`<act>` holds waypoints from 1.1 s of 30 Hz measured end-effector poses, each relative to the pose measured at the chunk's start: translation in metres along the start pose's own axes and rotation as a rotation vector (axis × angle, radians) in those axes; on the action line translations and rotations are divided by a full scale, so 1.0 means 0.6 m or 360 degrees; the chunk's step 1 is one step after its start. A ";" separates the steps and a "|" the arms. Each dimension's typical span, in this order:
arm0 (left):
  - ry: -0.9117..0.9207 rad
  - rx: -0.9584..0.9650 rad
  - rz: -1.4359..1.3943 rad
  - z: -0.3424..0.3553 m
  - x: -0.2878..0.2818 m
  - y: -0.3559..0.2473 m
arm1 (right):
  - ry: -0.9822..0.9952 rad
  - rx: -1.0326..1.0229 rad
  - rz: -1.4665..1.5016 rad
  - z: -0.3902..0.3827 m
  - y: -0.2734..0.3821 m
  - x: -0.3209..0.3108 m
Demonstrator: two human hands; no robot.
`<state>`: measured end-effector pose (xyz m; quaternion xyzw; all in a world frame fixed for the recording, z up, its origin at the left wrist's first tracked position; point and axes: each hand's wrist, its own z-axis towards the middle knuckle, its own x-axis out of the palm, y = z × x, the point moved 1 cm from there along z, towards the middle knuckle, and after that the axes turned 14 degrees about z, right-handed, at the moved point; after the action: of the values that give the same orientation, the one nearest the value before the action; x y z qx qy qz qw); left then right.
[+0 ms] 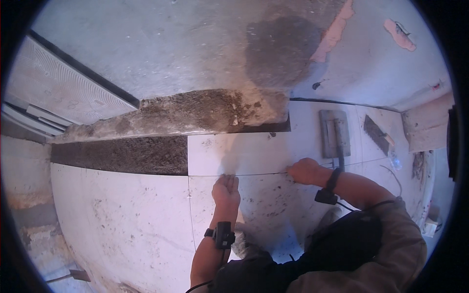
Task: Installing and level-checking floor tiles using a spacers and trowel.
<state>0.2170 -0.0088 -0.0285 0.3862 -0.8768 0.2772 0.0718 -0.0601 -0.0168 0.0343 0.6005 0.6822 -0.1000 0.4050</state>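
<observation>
My left hand (226, 190) is at the narrow joint between two white tiles, its fingers bent and pressed together. Further right along that joint, my right hand (304, 171) is closed with its fingertips low against the tile edge. Whatever either hand pinches, if anything, is too small or hidden to make out. Beyond the joint lies a white tile (220, 154), specked with grey crumbs. On the near side is another dirty white tile (266, 200), partly covered by my legs. Each wrist carries a black strapped device.
A flat trowel (334, 134) and a dark scraper-like tool (376, 135) lie on the right-hand tiles. Left of the far tile is a bed of dark mortar (122, 155). Tiles with ridged backs (73, 83) lean at the far left. A grey wall (195, 44) stands ahead.
</observation>
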 end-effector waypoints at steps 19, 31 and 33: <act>-0.0393 0.1013 0.2723 0.082 -0.164 -0.141 | -0.0059 -0.0079 -0.0069 0.005 -0.007 0.013; -0.0379 0.1000 0.3901 0.063 -0.061 -0.198 | -0.0098 0.0027 0.0091 0.003 -0.027 0.025; -0.0386 0.1037 0.3882 0.058 -0.056 -0.189 | -0.0122 0.0031 0.0110 0.002 -0.030 0.028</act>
<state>0.3248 -0.0684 -0.0206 -0.6470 -0.5544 0.3282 -0.4078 -0.0748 -0.0098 0.0161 0.6232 0.6441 -0.1155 0.4282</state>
